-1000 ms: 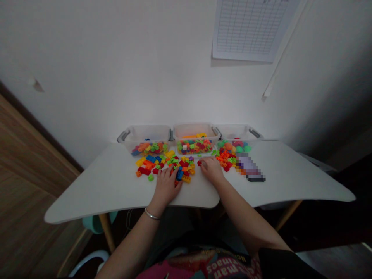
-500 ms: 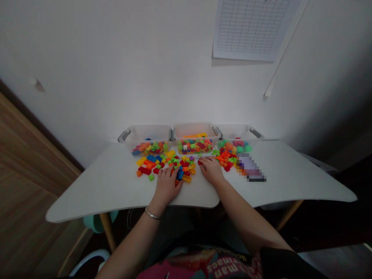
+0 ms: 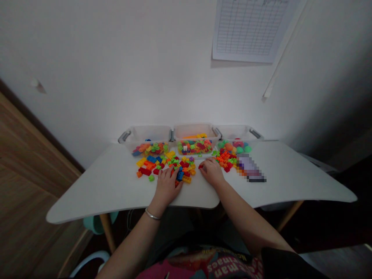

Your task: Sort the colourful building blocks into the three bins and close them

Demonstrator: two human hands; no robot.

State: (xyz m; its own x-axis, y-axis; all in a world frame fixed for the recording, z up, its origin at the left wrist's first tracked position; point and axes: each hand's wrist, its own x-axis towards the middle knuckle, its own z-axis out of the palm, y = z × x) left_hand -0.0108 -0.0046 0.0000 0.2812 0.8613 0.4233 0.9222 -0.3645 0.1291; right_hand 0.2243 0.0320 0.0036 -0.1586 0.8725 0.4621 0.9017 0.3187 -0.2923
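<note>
Bent over a cluster of toy building bricks, my left hand [image 3: 166,185] grips some joined pieces, among them a blue brick [image 3: 180,176]; its fingers partly hide them. A yellow brick [image 3: 186,179] sits just right of that hand. On the other side, the fingertips of my right hand [image 3: 213,172] are closed on a small red brick [image 3: 200,166], of which only an edge shows. Between and behind both hands lie loose bricks [image 3: 149,164] in red, orange, yellow, green and blue, spread over the white table [image 3: 104,186].
Three clear plastic bins stand along the wall: a left bin [image 3: 148,131] with mixed pieces, a middle bin [image 3: 194,130] with bricks, a right bin [image 3: 235,131] with round coloured pieces. A pixelated flat object [image 3: 251,168] lies right of another brick pile [image 3: 226,158].
My right hand has shifted slightly, its fingers drawing the red brick a little toward me. My left hand stays about where it was.
</note>
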